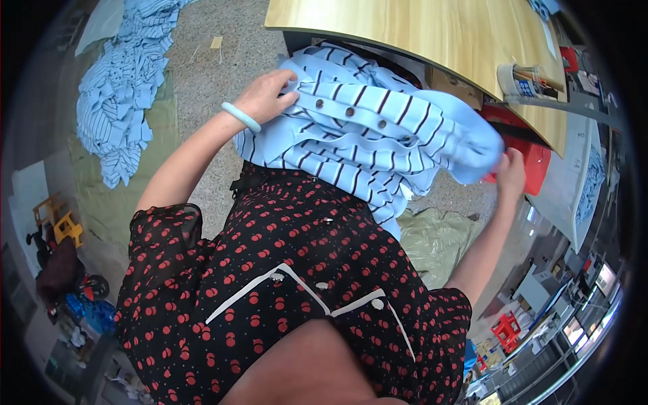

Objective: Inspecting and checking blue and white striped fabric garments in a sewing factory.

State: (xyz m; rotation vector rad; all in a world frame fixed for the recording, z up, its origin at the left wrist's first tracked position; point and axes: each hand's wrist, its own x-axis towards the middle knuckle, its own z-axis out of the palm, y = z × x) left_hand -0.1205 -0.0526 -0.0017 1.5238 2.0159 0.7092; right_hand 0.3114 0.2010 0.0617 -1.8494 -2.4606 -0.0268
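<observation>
A light blue knit cardigan (pixel 337 145) with dark stripes and brown buttons lies bunched across my lap, against the front edge of the table. My left hand (pixel 266 98), with a pale bangle (pixel 241 117) at the wrist, pinches its upper left end between thumb and fingers. At the far right end, my right hand (pixel 511 174) is closed on the plain blue edge of the cloth. That end is smeared by motion, as are the right fingertips. The row of buttons faces up between my hands. More of the same striped cloth lies beneath, its layers hard to tell apart.
Ahead stands a wood-topped table (pixel 412 27), with a tub of tools (pixel 530 82) near its right edge. A red plastic stool or bin (pixel 536 165) is beside it. Striped garments (pixel 121 101) are heaped on a green sheet (pixel 101 209) on the left floor.
</observation>
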